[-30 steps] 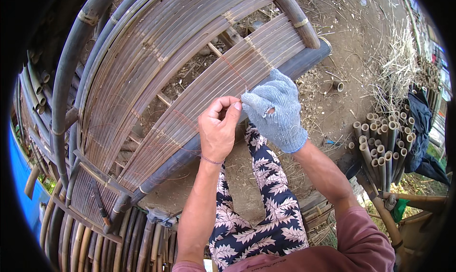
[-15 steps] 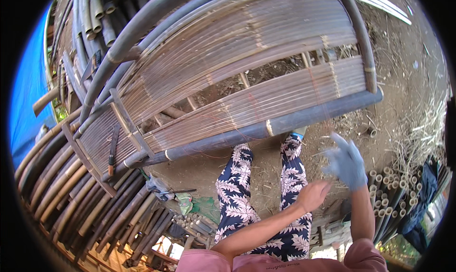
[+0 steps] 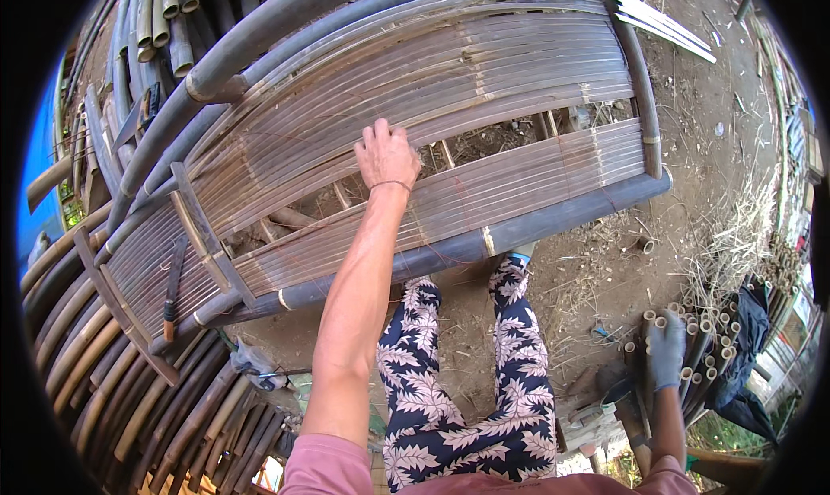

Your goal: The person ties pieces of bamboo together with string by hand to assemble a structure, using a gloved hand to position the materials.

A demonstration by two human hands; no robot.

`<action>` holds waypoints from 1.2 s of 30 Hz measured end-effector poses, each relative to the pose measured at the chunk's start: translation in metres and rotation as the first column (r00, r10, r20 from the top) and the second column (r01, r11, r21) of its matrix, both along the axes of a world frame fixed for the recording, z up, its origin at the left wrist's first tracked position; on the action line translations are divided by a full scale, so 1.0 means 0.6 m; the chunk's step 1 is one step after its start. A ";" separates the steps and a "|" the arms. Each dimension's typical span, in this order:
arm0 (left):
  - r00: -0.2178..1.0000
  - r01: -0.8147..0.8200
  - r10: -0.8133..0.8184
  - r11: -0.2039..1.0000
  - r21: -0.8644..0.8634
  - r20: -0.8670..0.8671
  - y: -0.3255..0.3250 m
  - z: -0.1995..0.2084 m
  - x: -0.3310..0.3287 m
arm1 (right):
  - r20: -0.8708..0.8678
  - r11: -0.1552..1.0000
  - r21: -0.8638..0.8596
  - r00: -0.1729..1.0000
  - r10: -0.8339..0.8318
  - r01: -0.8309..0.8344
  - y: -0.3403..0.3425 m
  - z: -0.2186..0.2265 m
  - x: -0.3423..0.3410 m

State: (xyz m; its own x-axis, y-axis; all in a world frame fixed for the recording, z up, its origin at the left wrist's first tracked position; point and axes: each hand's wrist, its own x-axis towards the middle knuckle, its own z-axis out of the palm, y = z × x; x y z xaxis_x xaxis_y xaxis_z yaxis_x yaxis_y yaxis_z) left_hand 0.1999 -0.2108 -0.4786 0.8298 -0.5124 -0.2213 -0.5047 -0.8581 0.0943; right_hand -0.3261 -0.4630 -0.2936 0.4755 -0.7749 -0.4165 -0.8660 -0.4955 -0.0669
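Note:
A slatted bamboo frame (image 3: 484, 71) with dark pole rails lies in front of me at a slant. My bare left hand (image 3: 386, 153) rests on its slats near the middle, fingers curled over a slat edge, next to a gap between two slat panels. My right hand (image 3: 667, 348), in a grey glove, hangs low at my right side above a bundle of cut bamboo tubes (image 3: 683, 344); what it grips, if anything, cannot be made out. My legs in patterned trousers (image 3: 467, 383) stand against the frame's near rail (image 3: 450, 249).
Stacked bamboo poles (image 3: 104, 339) curve along the left and lower left. A dark tool (image 3: 173, 287) lies on the frame's left end. Dirt ground with straw litter (image 3: 735, 227) spreads to the right. Pale strips (image 3: 657, 19) lie at the top right.
Both hands were together at the slats a second ago. Since then the left hand dropped away and reached back onto the slats, and the gloved right hand lowered to the bamboo tubes. The view swung left.

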 end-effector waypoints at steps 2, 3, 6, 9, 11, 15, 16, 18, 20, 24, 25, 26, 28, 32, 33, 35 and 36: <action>1.000 0.001 -0.001 1.000 0.018 0.016 -0.001 -0.010 -0.012 | 0.100 0.964 0.179 0.979 0.180 -0.196 0.087 0.019 0.097; 1.000 0.005 -0.006 0.999 0.036 0.023 0.007 -0.018 -0.019 | 0.142 0.947 0.241 0.973 0.180 -0.211 0.131 0.024 0.133; 0.992 0.033 -0.021 0.995 -0.090 0.126 0.044 -0.051 -0.021 | 0.156 0.875 0.445 0.979 0.132 -0.189 0.224 0.005 0.174; 0.990 0.051 -0.021 0.976 -0.211 0.139 0.051 -0.056 -0.014 | 0.170 0.815 0.567 0.985 0.023 -0.117 0.275 -0.006 0.190; 0.991 0.072 -0.039 0.962 -0.262 0.126 0.051 -0.060 -0.012 | 0.173 0.810 0.578 0.985 -0.002 -0.100 0.289 -0.013 0.181; 0.961 0.252 -0.220 0.945 -0.209 0.164 0.063 -0.064 0.000 | 0.136 0.825 0.563 0.990 -0.028 -0.055 0.292 -0.026 0.174; 0.943 0.305 -0.267 0.933 -0.189 0.199 0.065 -0.067 0.002 | 0.126 0.823 0.567 0.990 -0.059 -0.023 0.292 -0.031 0.174; 0.901 0.400 -0.365 0.908 -0.124 0.236 0.066 -0.070 0.008 | 0.105 0.817 0.575 0.987 -0.121 0.039 0.291 -0.039 0.172; 0.853 0.485 -0.464 0.874 -0.035 0.240 0.061 -0.068 0.016 | 0.113 0.819 0.573 0.986 -0.122 0.035 0.294 -0.047 0.169; 0.877 0.463 -0.415 0.864 -0.197 0.243 0.059 -0.024 0.024 | 0.181 0.827 0.562 0.972 -0.150 0.023 0.307 -0.053 0.194; 0.903 0.420 -0.360 0.857 -0.300 0.236 0.057 0.002 0.018 | 0.195 0.830 0.558 0.968 -0.157 0.022 0.311 -0.050 0.206; 0.924 0.375 -0.305 0.839 -0.394 0.230 0.060 0.030 0.011 | 0.204 0.803 0.593 0.954 -0.220 0.058 0.321 -0.051 0.220; 0.985 0.025 -0.138 0.710 -0.703 -0.104 0.083 0.078 -0.005 | 0.119 0.617 0.774 0.927 -0.356 0.138 0.330 -0.039 0.270; 0.349 -0.933 -0.212 0.020 -0.361 -0.913 0.095 0.272 -0.102 | -0.450 -0.480 0.873 0.530 -0.719 0.089 0.377 -0.005 0.372; 0.228 -0.974 -0.252 -0.062 -0.219 -0.941 0.106 0.327 -0.123 | -0.653 -0.750 0.659 0.461 -0.601 -0.044 0.383 0.023 0.427; 0.158 -0.986 -0.312 -0.007 -0.164 -0.937 0.163 0.422 -0.181 | -0.758 -0.857 0.464 0.399 -0.515 -0.224 0.439 0.053 0.503; 0.155 -0.988 -0.194 -0.010 -0.156 -0.969 0.202 0.470 -0.207 | -0.683 -0.778 0.560 0.373 -0.628 -0.285 0.453 0.084 0.555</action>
State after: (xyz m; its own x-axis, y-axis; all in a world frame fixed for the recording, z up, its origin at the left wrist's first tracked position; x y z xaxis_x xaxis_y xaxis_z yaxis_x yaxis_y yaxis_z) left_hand 0.0759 -0.0897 -0.1968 0.6300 -0.3730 -0.6812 0.7713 0.1986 0.6047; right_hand 0.0072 -0.1911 -0.2433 0.7657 0.3103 -0.5634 -0.1231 0.9304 0.3452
